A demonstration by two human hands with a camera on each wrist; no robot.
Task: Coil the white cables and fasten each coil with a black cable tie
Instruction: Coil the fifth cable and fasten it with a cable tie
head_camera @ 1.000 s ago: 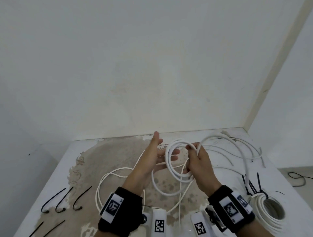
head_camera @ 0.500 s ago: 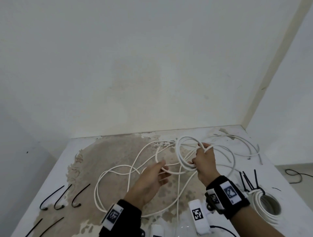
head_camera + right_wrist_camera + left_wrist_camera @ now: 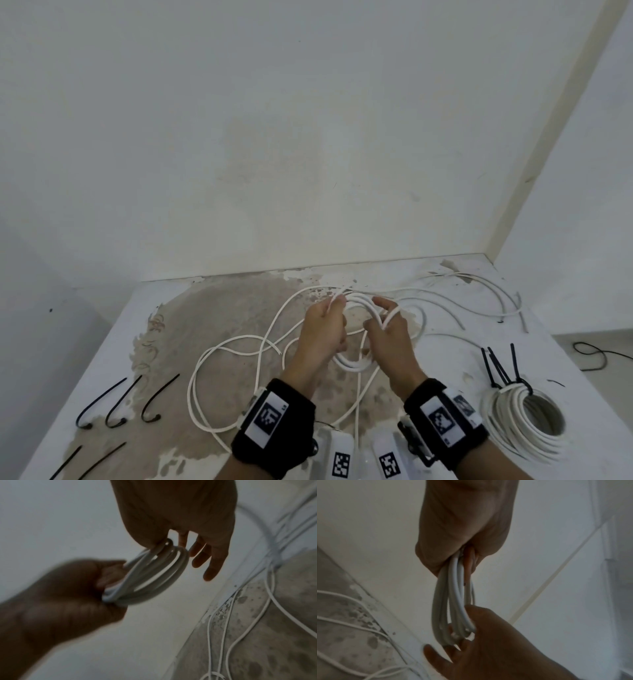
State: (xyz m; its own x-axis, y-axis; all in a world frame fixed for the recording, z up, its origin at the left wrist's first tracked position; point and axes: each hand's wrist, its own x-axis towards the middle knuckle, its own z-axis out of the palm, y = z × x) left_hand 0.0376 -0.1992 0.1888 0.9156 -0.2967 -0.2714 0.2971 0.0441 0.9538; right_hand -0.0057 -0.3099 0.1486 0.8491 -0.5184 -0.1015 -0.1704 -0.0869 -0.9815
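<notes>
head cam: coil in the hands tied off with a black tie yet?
No. The coil held between the left hand and right hand is bare white cable; only the finished coil at right carries black ties.

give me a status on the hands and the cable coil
Left hand and right hand both grip the half-wound white cable coil. Long tail loose on table. Black cable ties untouched, left side. Nothing in the way.

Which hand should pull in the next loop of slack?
Left, probably. The right hand pinches the coil with other fingers spread, so it anchors. The left hand grips the coil's far side, nearer the loose cable lying to the left.
</notes>
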